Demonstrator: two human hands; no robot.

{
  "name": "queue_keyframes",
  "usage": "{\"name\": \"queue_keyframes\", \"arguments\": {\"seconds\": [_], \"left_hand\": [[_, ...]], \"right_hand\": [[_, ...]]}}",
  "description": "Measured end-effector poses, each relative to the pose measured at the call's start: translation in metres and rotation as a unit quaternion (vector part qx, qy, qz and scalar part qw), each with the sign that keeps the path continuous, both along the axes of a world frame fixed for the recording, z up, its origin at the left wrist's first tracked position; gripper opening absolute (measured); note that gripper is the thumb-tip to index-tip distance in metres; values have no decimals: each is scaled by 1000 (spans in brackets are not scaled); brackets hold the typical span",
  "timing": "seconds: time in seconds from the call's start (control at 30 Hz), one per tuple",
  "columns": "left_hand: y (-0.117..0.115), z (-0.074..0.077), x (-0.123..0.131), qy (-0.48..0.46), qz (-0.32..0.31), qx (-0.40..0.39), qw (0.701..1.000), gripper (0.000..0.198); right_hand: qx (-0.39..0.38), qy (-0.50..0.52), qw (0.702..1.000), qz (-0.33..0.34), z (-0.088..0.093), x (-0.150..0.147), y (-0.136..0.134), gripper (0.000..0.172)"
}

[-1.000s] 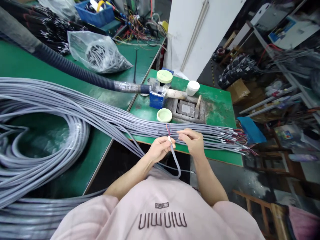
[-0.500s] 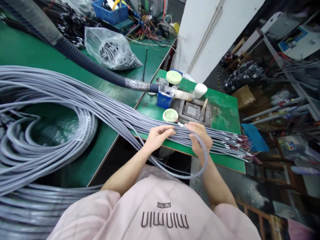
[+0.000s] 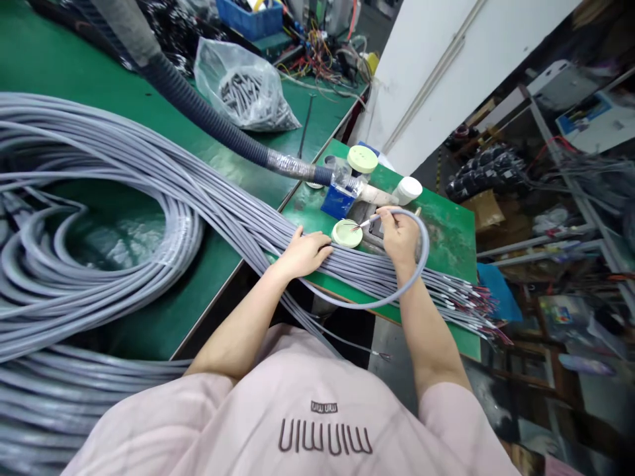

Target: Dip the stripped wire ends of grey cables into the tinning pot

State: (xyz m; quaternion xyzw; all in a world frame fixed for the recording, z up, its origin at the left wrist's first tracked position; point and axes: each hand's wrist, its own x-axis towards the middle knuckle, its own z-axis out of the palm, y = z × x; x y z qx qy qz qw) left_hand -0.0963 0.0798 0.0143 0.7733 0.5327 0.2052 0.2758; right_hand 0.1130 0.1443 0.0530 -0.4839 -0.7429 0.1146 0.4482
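Note:
My right hand [image 3: 398, 233] pinches the stripped end of one grey cable [image 3: 419, 264], which loops out to the right and back under my wrist. The cable's bare wire tips touch the open pale green tin [image 3: 346, 233] on the small green table [image 3: 446, 231]. My left hand [image 3: 303, 252] lies flat, fingers stretched, on the thick bundle of grey cables [image 3: 208, 205] that runs across both tables. The bundle's stripped ends [image 3: 476, 307] fan out to the right of my right arm.
A ribbed black hose [image 3: 208, 119] leads to a blue block [image 3: 339, 200] beside a dark metal pot [image 3: 376, 228]. A second green tin [image 3: 362, 159] and a white jar [image 3: 409, 190] stand behind. A plastic bag of parts [image 3: 245, 92] lies on the large green table. Shelves stand at right.
My right hand took the cable end from my left hand and carried it up and forward to the green tin. My left hand let go and settled flat on the bundle.

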Motion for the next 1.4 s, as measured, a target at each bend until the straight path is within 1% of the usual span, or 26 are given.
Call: {"name": "queue_keyframes", "arguments": {"seconds": [0.13,0.33,0.57,0.67,0.77,0.9,1.0,1.07,1.2,1.3,1.4], "left_hand": [[1,1,-2,9,-1,6,1000,29],[0,-1,0,6,6,13,1000,30],[0,0,-1,-1,9,4,1000,30],[0,1,-2,0,2,0,1000,29],[1,3,-4,-1,-10,-3,1000,30],[1,7,-6,3,-17,-11,1000,30],[2,9,-6,8,-23,-17,1000,30],[3,9,-7,7,-23,-20,1000,30],[3,9,-7,7,-21,-23,999,31],[3,11,-6,7,-17,-27,999,31],[3,12,-6,4,-15,-30,999,31]], "right_hand": [[-15,-14,1000,9,-7,-5,7,33],[-30,-32,999,-7,-16,-9,11,34],[-56,-76,995,-20,-25,-7,16,37],[-57,-74,995,-22,-23,-7,15,36],[-31,-62,997,-28,-12,-4,10,34],[17,-57,997,-57,9,17,6,32],[29,-65,994,-88,14,42,10,31],[29,-68,991,-109,10,60,16,30],[22,-71,985,-154,-5,86,31,31],[11,-79,980,-185,-14,96,40,32],[-1,-87,976,-198,-20,100,49,33]]}}
